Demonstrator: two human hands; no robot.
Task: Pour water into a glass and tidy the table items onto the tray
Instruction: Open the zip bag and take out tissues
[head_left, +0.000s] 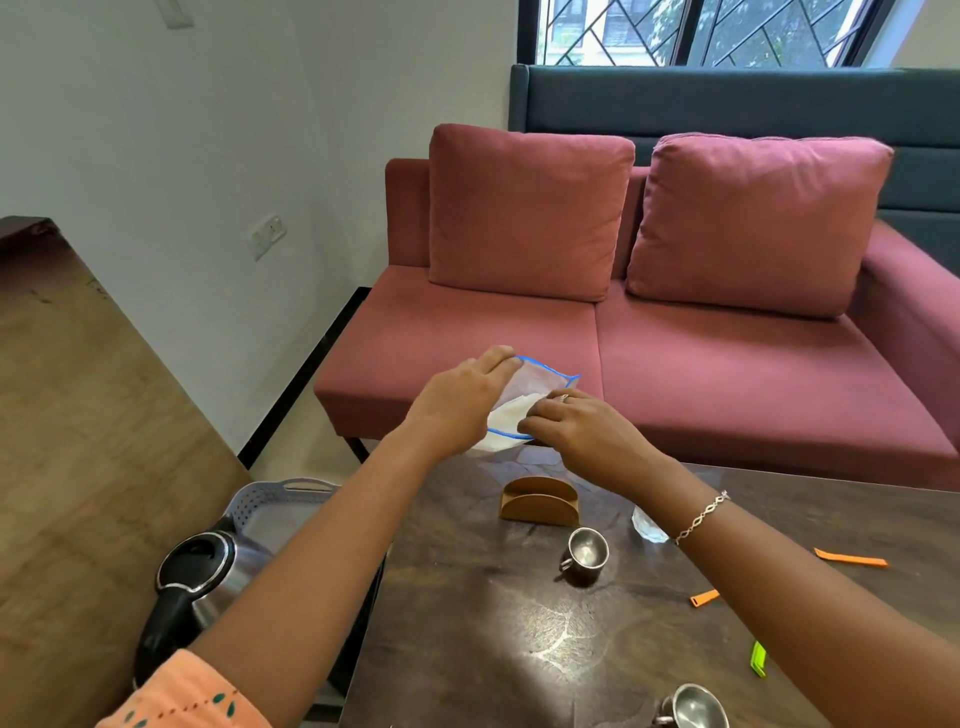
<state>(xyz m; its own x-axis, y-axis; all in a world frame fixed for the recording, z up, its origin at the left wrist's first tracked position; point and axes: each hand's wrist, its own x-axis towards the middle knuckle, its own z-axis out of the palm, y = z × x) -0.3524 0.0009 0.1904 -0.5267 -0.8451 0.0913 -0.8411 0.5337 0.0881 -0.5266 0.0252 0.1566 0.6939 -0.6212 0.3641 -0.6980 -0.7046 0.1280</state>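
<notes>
Both hands hold a clear zip bag (540, 382) with a blue rim above the table's far edge. My left hand (457, 402) pinches its left rim; my right hand (576, 428) grips the near rim. White tissue (511, 415) lies inside the bag. A grey plastic tray (270, 501) sits at the left, partly hidden by my left arm. A steel kettle (202, 577) with a black handle stands beside it. A wooden napkin holder (540, 501) and a steel cup (586, 553) stand on the dark table (493, 639).
A second steel cup (693, 707) is at the bottom edge. Orange clips (852, 559) (705, 597) and a green clip (759, 659) lie on the right. A clear item (647, 526) shows behind my right wrist. A red sofa (675, 338) stands beyond the table.
</notes>
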